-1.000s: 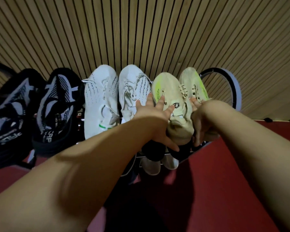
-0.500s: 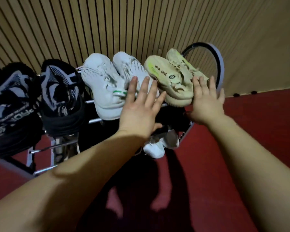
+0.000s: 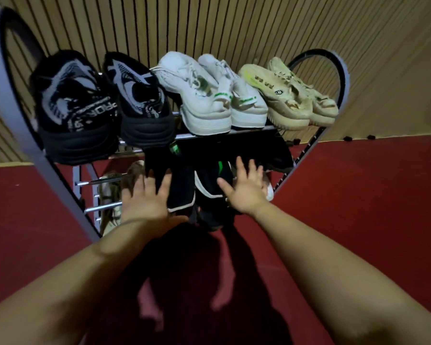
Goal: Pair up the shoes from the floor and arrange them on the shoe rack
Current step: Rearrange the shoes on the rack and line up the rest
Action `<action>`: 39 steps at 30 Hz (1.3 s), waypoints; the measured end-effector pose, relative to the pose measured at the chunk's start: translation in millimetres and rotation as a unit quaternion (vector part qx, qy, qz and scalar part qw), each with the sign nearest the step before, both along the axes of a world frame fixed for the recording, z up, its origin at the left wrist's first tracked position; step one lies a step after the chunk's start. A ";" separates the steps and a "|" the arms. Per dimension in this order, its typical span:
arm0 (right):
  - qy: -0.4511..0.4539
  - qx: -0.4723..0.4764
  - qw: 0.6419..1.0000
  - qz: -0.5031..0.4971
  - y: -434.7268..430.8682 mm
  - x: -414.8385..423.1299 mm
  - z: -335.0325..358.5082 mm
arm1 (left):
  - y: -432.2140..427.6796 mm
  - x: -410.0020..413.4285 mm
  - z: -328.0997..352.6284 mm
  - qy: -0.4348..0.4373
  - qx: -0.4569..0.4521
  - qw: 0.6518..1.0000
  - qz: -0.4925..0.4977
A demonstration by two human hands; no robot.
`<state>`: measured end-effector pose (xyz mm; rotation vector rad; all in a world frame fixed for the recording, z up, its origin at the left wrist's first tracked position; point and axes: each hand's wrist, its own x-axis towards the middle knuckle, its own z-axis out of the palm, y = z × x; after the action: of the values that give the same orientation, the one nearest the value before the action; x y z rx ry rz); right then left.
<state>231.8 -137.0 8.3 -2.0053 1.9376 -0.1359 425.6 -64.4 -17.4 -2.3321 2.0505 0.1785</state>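
The shoe rack (image 3: 339,78) stands against the slatted wall. Its top shelf carries a black-and-grey pair (image 3: 102,108), a white pair with green tabs (image 3: 209,95) and a beige pair with a yellow-green stripe (image 3: 289,95), heels toward me. On the shelf below lie dark shoes with white-edged soles (image 3: 204,180). My left hand (image 3: 147,200) and my right hand (image 3: 244,188) reach toward those dark shoes with fingers spread and straight. Neither hand holds anything. Whether the fingertips touch the dark shoes is unclear in the shadow.
A beige shoe (image 3: 112,195) sits low on the rack's left side behind the metal bars. Red floor (image 3: 358,195) spreads around the rack. The wooden slatted wall (image 3: 209,21) is right behind it. The rack's grey curved side frame (image 3: 15,108) rises at the left.
Both hands have come off the beige pair on the top shelf and dropped to the lower shelf. My view has pulled back and down, showing more of the rack.
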 end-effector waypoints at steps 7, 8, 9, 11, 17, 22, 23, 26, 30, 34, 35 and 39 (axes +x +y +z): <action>0.051 0.054 0.991 0.115 -1.6 29.6 -16.8 | 8.2 17.0 -13.0 0.022 -0.005 0.999 -0.038; 0.051 0.052 0.990 0.120 -3.7 27.8 -16.8 | 7.7 15.5 -13.5 0.024 -0.006 0.999 -0.035; 0.047 0.048 0.990 0.125 -5.4 26.4 -17.8 | 7.2 13.7 -14.2 0.026 -0.007 0.999 -0.033; 0.031 0.041 0.991 0.126 -7.1 26.0 -19.4 | 6.0 10.7 -14.2 0.033 -0.005 0.999 -0.023; -0.013 0.021 0.993 0.112 -5.5 28.6 -24.2 | -1.3 -4.9 -9.3 0.055 -0.001 0.998 -0.003; -0.039 0.013 0.993 0.110 0.2 28.8 -23.5 | -9.5 -13.7 -11.3 0.026 0.003 0.999 0.021; -0.040 0.014 0.993 0.109 1.8 29.4 -22.9 | -8.7 -12.2 -12.8 0.013 -0.013 1.000 0.010; -0.038 0.024 0.993 0.106 3.9 30.4 -20.9 | -3.8 -2.6 -14.3 -0.022 -0.078 0.996 -0.039; -0.018 0.035 0.994 0.105 3.9 29.8 -17.8 | 4.1 33.6 -3.5 -0.034 0.025 0.997 -0.067; 0.020 0.034 0.997 0.070 -2.7 33.1 -9.9 | 8.6 62.5 9.4 -0.027 0.102 0.992 -0.066; 0.012 0.041 0.998 0.051 -5.9 36.4 -8.0 | 9.3 62.8 10.1 -0.008 0.118 0.991 -0.057; 0.018 0.042 0.999 -0.008 -11.6 54.2 -10.4 | 7.4 47.8 12.6 0.058 0.115 0.991 -0.022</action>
<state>286.0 -148.5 -2.1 -1.9515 1.9490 -0.0230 473.4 -57.0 -4.9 -2.1854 2.0045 0.5313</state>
